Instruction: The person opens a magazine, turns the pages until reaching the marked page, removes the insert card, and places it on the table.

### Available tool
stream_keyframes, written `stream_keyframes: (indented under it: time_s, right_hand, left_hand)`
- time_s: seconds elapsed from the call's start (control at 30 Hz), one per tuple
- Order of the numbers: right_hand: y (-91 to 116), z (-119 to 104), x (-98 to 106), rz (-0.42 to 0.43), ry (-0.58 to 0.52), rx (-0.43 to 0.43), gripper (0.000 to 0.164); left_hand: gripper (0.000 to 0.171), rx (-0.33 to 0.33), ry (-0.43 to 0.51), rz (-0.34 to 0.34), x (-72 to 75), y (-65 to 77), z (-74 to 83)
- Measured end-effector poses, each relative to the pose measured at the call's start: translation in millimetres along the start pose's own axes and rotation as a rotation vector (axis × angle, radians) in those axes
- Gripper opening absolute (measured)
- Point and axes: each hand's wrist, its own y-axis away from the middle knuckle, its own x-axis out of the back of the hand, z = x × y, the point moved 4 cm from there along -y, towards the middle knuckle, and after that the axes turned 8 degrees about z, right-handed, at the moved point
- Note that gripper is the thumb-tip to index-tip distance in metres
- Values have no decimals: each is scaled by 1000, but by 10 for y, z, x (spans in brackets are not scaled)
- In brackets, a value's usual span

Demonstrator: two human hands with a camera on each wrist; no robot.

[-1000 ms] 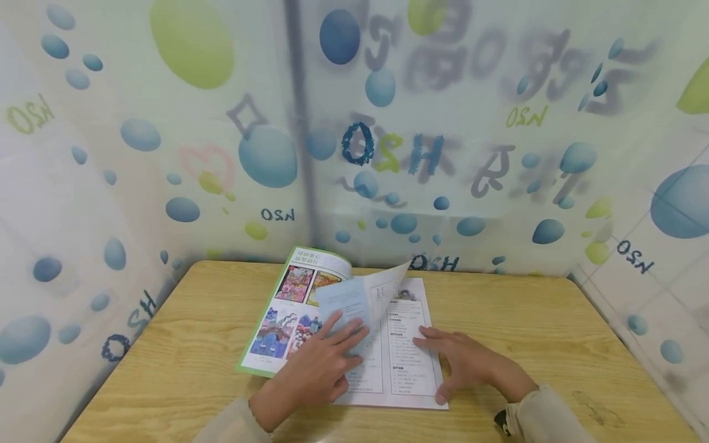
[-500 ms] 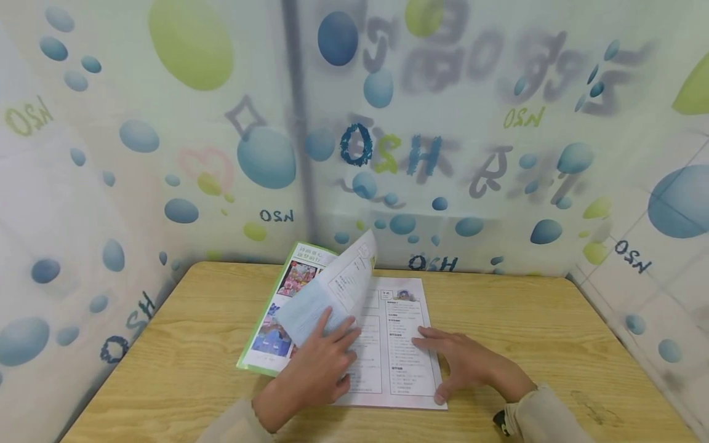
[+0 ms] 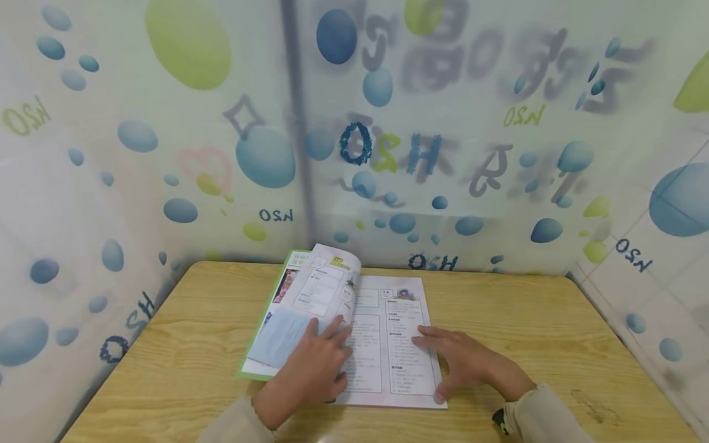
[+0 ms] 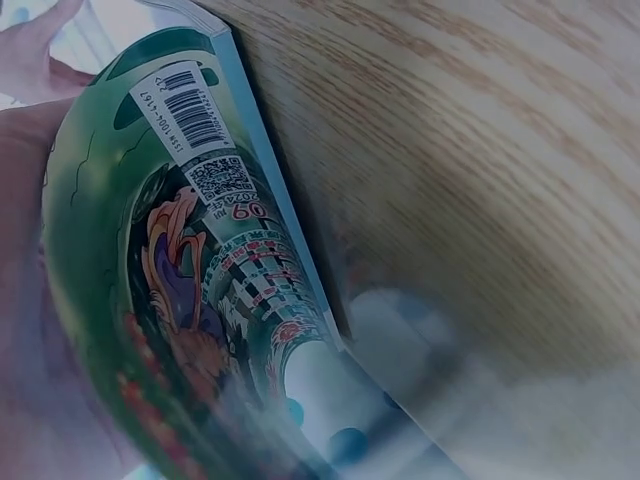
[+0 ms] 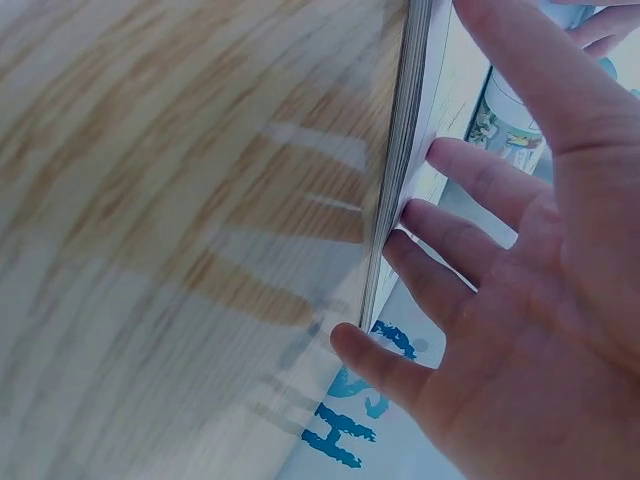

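Note:
An open magazine [image 3: 370,360] lies on the wooden table, with printed text on its right page. A turned leaf [image 3: 321,283], white above and pale blue below, rests over the illustrated left page. My left hand [image 3: 316,357] lies with fingers spread on the magazine near its fold, touching the turned leaf. My right hand [image 3: 471,360] rests on the right page's outer edge, fingers extended and thumb near the lower corner. In the left wrist view the green cover [image 4: 90,190] bends upward, showing a barcode. The right wrist view shows the fingertips along the page stack [image 5: 400,130].
The wooden tabletop [image 3: 532,320] extends around the magazine on both sides. Behind it and at the sides hang pale curtains [image 3: 249,80] with blue and green spots and lettering. A dark item [image 3: 500,422] sits at the right sleeve's cuff.
The lifted leaf has swung from right to left and come down over the illustrated page. My left hand has shifted slightly left; the right hand has stayed in place.

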Motion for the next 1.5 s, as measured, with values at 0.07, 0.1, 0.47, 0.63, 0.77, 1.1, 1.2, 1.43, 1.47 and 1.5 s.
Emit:
stream_keyframes:
  time_s: [0.07, 0.1, 0.47, 0.63, 0.77, 1.1, 1.2, 1.43, 1.47, 1.5]
  right_hand:
    - [0, -2, 0, -3, -1, -7, 103]
    - [0, -3, 0, -3, -2, -9, 103]
    - [-15, 4, 2, -11, 11, -6, 104]
    - [-32, -3, 8, -15, 19, 0, 104]
    - [-42, 4, 5, -15, 17, -7, 103]
    - [-40, 3, 22, -22, -20, -31, 99]
    - [-35, -2, 33, -22, -38, -37, 97]
    - [-47, 12, 38, -26, -55, -39, 92]
    - [-49, 13, 40, -24, -58, -39, 91]
    - [-50, 16, 40, -24, -59, -43, 89]
  left_hand:
    - [38, 22, 19, -11, -9, -1, -15]
    - [39, 33, 25, -15, -16, -2, -23]
    - [48, 198, 152, -28, -104, 19, -117]
    - [48, 230, 175, -39, -117, 32, -138]
    - [48, 236, 211, -58, -132, 35, -141]
    - [48, 235, 281, -86, -152, 47, -141]
    - [47, 239, 288, -88, -147, 52, -139]
    - [42, 258, 239, -31, -121, 51, -142]
    - [41, 260, 224, -20, -122, 50, -140]
    - [41, 261, 208, -9, -126, 50, -137]
